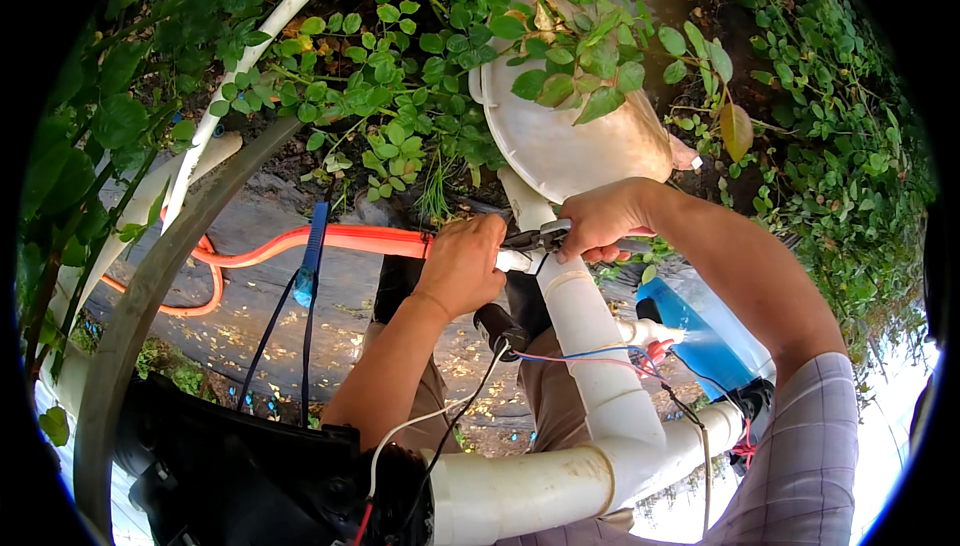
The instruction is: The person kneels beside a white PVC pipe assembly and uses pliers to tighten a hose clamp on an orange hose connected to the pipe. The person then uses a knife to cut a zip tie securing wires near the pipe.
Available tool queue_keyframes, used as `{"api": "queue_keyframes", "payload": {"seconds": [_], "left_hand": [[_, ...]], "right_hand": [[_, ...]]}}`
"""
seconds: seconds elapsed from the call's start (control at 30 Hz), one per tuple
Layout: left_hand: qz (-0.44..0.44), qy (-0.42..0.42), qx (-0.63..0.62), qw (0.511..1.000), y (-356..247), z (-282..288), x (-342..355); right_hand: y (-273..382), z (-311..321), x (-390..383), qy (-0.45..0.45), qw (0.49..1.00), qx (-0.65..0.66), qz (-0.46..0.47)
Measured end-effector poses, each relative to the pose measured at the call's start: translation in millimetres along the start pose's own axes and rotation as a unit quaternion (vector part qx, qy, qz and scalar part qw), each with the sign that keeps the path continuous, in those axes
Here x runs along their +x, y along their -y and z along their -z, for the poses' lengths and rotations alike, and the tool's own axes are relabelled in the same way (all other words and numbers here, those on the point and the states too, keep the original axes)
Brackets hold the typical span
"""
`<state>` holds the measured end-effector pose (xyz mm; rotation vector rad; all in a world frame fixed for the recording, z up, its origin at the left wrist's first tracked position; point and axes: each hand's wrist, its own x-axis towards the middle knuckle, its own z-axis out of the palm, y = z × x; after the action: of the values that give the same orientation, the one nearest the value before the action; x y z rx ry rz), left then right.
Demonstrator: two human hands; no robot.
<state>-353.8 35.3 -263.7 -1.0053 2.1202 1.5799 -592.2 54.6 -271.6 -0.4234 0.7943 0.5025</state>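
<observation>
An orange-red flat hose (pixel 340 237) runs in from the left to a white pipe fitting (pixel 516 261) at the middle. My left hand (pixel 465 264) is closed around the hose's end, beside the fitting. From the right, my right hand (pixel 603 221) grips dark metal pliers (pixel 632 245); their head lies over the joint, close to my left fingers. My fingers partly hide the jaws and the fitting. Below the joint, a thick white plastic pipe (pixel 582 331) slants down to a wider horizontal pipe (pixel 520 494).
A large pale round lid (pixel 560 141) lies among leafy plants (pixel 400 66). Thin wires (pixel 600 354) cross the pipe. A blue container (pixel 700 331) stands right, a black casing (pixel 250 466) lower left. A curved grey tube (pixel 150 296) and blue strap (pixel 315 246) are at left.
</observation>
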Motion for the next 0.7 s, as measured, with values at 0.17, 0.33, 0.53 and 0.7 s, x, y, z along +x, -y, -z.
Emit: {"api": "queue_keyframes", "payload": {"seconds": [0.17,0.33,0.53,0.7], "left_hand": [[0.015,0.001,0.010,1.000,-8,6,-2],[-0.079,-0.068,0.192,0.976,-35,-15,21],[0.010,-0.030,0.103,0.994,-46,-31,34],[0.054,0.049,0.028,0.997,-60,-20,42]], "right_hand": [[3,3,-3,0.010,0.999,0.034,-0.007],[4,2,0,0.006,1.000,0.016,0.001],[-2,4,8,0.020,1.000,-0.017,-0.002],[-11,4,13,0.011,1.000,-0.007,0.013]]}}
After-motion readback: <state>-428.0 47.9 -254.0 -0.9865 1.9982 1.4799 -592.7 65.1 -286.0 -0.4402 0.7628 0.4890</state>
